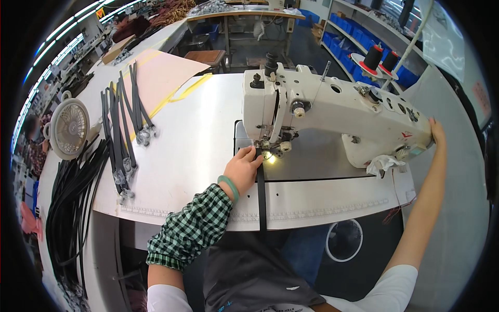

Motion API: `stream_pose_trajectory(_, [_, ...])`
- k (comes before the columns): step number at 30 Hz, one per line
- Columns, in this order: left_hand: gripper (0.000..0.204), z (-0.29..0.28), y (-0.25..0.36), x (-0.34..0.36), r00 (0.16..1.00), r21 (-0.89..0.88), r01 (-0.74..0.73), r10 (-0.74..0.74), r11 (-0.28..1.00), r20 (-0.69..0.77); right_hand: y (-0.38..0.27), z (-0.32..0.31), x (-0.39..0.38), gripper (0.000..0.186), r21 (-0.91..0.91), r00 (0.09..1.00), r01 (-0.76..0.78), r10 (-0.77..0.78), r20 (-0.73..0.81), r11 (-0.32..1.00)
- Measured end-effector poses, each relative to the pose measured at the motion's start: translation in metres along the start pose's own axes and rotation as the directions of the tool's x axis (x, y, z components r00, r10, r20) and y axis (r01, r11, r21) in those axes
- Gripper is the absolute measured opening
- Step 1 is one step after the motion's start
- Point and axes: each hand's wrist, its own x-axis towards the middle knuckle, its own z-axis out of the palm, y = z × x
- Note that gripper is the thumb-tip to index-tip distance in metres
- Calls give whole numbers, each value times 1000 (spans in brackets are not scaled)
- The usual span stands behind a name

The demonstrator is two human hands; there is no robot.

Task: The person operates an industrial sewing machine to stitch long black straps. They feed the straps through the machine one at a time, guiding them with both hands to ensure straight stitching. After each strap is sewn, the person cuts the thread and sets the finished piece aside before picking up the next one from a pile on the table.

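My left hand (243,167), with a green bangle at the wrist and a checked sleeve cover, grips a black strap (262,200) beside the needle area of a white sewing machine (332,101). The strap runs down from under the presser foot and over the table's front edge. A small lamp lights the spot just right of my fingertips. Far to the right, my right hand (437,133) curls round the handwheel at the end of the machine head; its fingers are partly hidden.
Left on the white table (192,151) lie dark straps (122,130) with plastic-wrapped ends. A bundle of black straps (67,213) hangs over the left edge, below a pale woven basket (69,129). Pink sheet (161,78) lies behind. Thread cones (372,58) stand back right.
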Motion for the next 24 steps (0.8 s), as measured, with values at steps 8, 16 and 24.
stream_pose_trajectory(8, [35,6,-4,4,997,22,-73,73,997,-6,-1,-10,-9,50,82,997,2,5,-82,997])
stream_pose_trajectory(16, [37,10,0,9,996,7,-85,85,996,-32,62,36,-83,55,582,923,-173,336,-186,795])
stream_pose_trajectory(24, [35,-2,-8,-4,1000,0,-18,18,1000,15,-32,14,-87,49,388,963,-199,254,-95,900])
